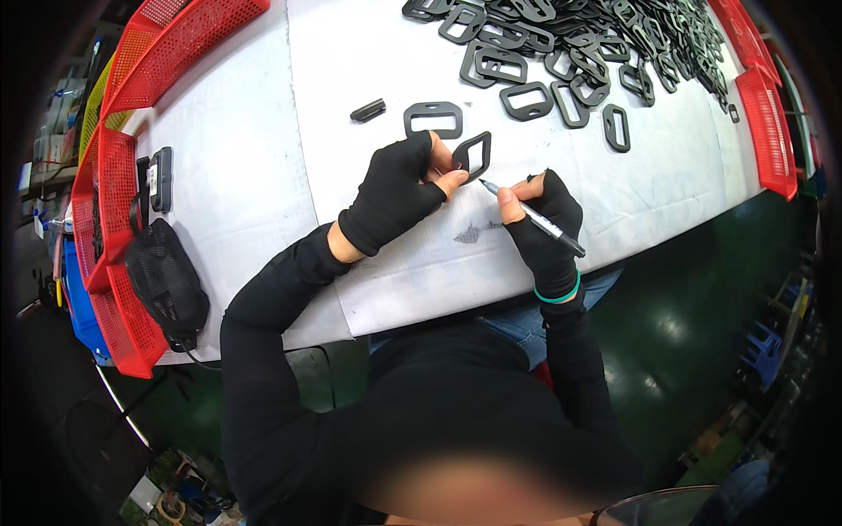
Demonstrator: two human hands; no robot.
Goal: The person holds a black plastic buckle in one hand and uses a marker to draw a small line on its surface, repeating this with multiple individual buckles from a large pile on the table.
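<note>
My left hand [402,180], in a black fingerless glove, pinches a black plastic frame [464,162] with a long opening, tilted up off the table. My right hand [545,213], gloved the same way, grips a grey marker pen [542,219] whose dark tip points at the frame's lower edge. Whether the tip touches the frame I cannot tell. Just beyond my left hand another black frame [432,119] lies flat. To its left rests a black pen cap [368,110]. Dark ink smudges [468,235] mark the white cover between my hands.
A large heap of similar black frames [579,44] covers the far right of the white table [254,158]. Red perforated baskets [117,162] line the left edge; another red basket [768,131] stands at right. A black mesh pouch [167,280] and a dark device [160,180] lie at left.
</note>
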